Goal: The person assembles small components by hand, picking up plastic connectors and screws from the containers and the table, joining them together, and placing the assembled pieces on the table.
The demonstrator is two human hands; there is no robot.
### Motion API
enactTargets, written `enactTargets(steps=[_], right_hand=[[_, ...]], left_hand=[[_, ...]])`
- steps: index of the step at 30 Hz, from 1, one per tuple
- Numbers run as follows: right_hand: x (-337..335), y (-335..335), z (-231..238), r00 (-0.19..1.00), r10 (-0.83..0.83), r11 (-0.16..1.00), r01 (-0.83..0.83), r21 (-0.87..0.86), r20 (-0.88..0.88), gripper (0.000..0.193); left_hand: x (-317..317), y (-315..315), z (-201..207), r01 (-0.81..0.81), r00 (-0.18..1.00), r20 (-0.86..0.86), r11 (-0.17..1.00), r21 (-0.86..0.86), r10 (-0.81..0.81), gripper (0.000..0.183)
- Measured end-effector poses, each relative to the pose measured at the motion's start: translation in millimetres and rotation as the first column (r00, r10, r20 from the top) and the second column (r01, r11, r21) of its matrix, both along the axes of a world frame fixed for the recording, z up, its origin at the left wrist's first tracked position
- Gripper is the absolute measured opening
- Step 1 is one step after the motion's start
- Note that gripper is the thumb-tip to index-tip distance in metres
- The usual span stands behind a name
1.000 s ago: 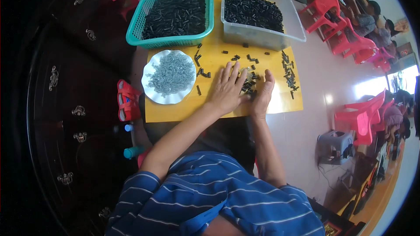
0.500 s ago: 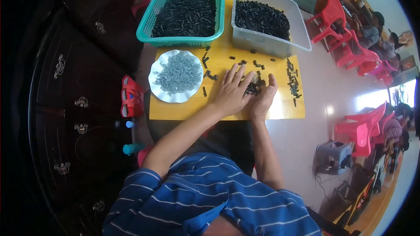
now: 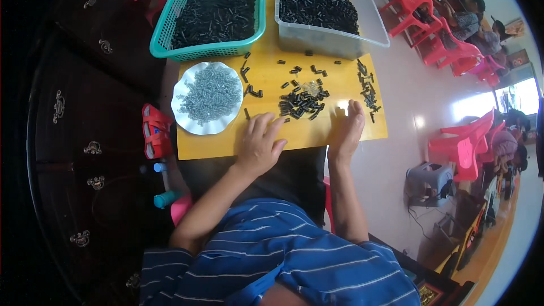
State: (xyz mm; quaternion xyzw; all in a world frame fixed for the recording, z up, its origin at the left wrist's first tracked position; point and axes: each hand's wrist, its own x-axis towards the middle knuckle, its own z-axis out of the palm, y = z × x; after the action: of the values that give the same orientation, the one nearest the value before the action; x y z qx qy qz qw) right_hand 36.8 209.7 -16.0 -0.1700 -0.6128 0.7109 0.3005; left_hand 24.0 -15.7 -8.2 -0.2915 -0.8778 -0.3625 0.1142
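A loose pile of small black cylindrical pieces (image 3: 301, 104) lies mid-table, with a few clear bits (image 3: 311, 86) at its far side. My left hand (image 3: 259, 144) is open near the table's front edge, left of the pile, fingers apart and holding nothing. On the pile's right, my right hand (image 3: 347, 133) rests on its edge, fingers stretched out, apart from the pieces. A white scalloped plate (image 3: 211, 129) left of my left hand bears a heap of small clear pieces (image 3: 209, 93).
At the table's far side stand a green basket (image 3: 258, 8) and a translucent bin (image 3: 371, 22), both with many black pieces. More pieces (image 3: 367, 88) lie along the right of the yellow tabletop (image 3: 226, 146). Left are a red bag (image 3: 156, 130) and dark drawers; right, pink chairs (image 3: 467, 144) and people.
My left hand has drawn back left and nearer from over the pile, uncovering it. My right hand has shifted slightly away from the pieces. The whole view has moved a little.
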Motion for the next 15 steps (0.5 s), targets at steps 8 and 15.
enactTargets(steps=[8,15], right_hand=[[-4,4,-9,0.999,0.006,0.998,-0.008,-0.062,-0.035,0.066],[-4,2,2,1.0,-0.003,0.988,0.001,-0.155,-0.014,0.067]], left_hand=[[-16,8,3,0.018,0.997,-0.072,0.999,0.052,-0.014,0.015],[-52,24,9,0.032,0.995,-0.097,0.999,0.016,-0.03,0.009]])
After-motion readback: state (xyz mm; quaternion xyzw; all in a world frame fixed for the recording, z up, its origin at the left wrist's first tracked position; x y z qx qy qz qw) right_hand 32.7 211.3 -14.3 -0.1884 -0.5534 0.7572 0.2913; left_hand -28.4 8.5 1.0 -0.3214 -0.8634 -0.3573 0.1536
